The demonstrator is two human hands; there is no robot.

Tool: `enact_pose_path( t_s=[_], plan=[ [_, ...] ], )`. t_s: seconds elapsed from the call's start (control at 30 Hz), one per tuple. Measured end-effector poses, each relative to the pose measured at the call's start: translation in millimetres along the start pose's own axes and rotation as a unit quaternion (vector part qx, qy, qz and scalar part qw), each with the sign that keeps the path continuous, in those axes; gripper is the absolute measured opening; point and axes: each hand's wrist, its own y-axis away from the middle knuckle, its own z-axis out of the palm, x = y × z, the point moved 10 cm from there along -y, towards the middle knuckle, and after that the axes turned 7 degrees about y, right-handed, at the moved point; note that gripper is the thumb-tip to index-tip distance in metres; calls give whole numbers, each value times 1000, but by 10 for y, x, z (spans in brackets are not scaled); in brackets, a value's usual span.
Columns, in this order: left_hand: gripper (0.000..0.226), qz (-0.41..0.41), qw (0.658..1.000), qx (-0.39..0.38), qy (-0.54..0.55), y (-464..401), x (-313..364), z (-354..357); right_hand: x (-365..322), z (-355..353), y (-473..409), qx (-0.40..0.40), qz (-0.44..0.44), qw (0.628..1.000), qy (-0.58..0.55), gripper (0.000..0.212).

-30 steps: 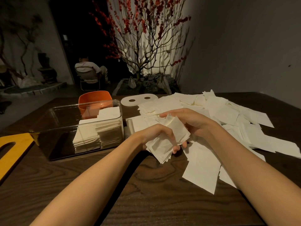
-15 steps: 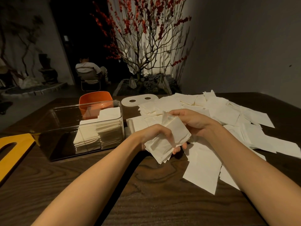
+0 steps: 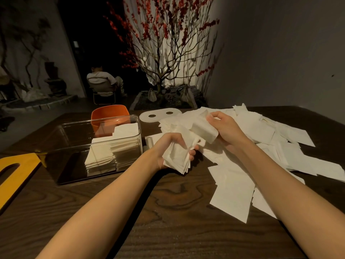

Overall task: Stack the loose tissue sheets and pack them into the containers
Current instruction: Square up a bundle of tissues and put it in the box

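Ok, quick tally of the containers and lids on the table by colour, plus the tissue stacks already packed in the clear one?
Clear container: 1
Orange container, behind the clear one: 1
Yellow lid with a slot, at the left edge: 1
White lid with two holes: 1
Tissue stacks inside the clear container: 2, side by side
Total: 6

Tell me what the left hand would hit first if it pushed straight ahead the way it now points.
Likely the sheet the right hand holds, just beyond the left hand and its bundle; depth is unclear from one view.
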Motion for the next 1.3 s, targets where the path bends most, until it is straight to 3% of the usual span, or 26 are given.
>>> enact_pose_path(
  t_s=[0.07,0.17,0.23,0.43,0.57,0.73,1.0,1.17,1.3],
  plan=[
    [45,27,997,50,43,0,70,-127,-50,60,46,-48,-2,998,-37,10],
    [40,81,989,121,27,39,153,-265,-221,308,202,-180,-17,978,-101,10],
    [41,78,988,128,20,28,126,-255,-305,445,299,-221,-38,971,-77,10],
    [46,18,997,47,58,-59,-88,65,-152,488,289,-87,-45,994,40,18],
    [66,28,995,63,70,-66,-94,33,-107,456,251,-70,-34,995,62,14],
    [44,47,994,95,24,8,-17,17,-50,426,230,-75,-22,996,39,19],
    [20,112,979,138,99,46,233,-220,115,210,46,-13,-19,991,129,19],
    [12,132,974,158,94,70,265,-268,116,229,-26,-12,-94,907,410,33],
    [11,146,967,183,99,50,297,-312,163,389,36,-78,-99,794,595,60]
  ],
)
